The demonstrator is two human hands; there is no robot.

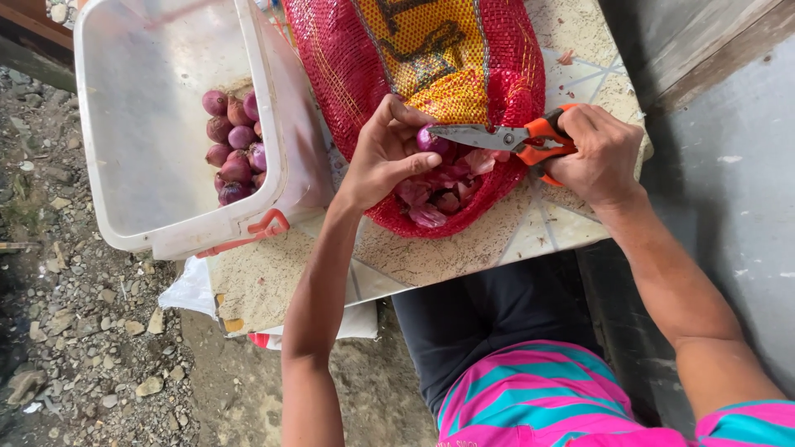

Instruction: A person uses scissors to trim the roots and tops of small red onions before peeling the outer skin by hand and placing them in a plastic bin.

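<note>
Here, the left hand (383,153) pinched one small purple onion (431,139) between thumb and fingertips, directly above the open mouth of the red mesh sack (414,50); the right hand (603,153) was closed around the orange handles of the scissors (497,137), whose blades lay nearly together with their tips touching the onion.

Judged procedure for a clean trim: the fingertips of the left hand should have stayed behind the cutting line, clear of the blade tips; the onion should have been turned so that only its stem end met the blades; the cut should have been kept shallow, since a deep one would waste flesh; the work should have been held over the sack mouth, so that loose skins (439,194) dropped inside the sack rather than on the speckled table (431,257).

Count, all places referred to the sack:
- Scissors: one pair, at the sack's right edge.
- Onion in hand: one, over the sack mouth.
- White plastic tub (141,124): one, left of the sack and touching it; an orange latch showed on its near rim.
- Trimmed onions (235,147) in the tub: about ten visible in a heap; the exact number could not be told.
- Onions inside the sack mouth: uncountable among the skins.
</note>
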